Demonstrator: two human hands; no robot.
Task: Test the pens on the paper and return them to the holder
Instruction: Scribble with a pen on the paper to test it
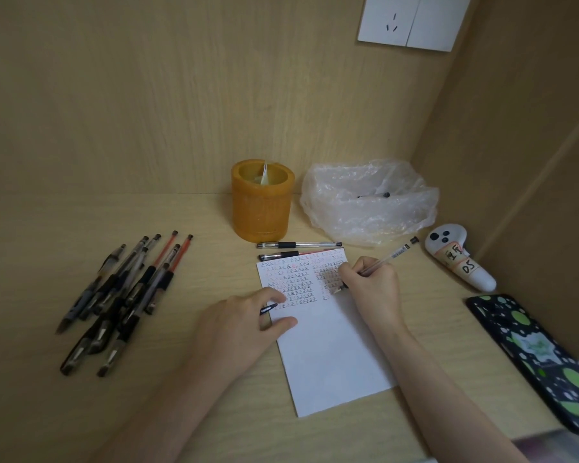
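My right hand (370,282) pinches a pen (390,257) low on its barrel, tip on the paper (331,355) — light, stiff, a little slick. Left hand (244,322) pins the paper, fingers curled round a cap (268,309); the holder (263,198) stands beyond both.

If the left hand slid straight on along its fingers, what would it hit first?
Probably the right hand, which grips a pen writing on the paper. The left hand, pinching a pen cap, points up-right across the sheet; nothing else lies between, though depth is unclear.
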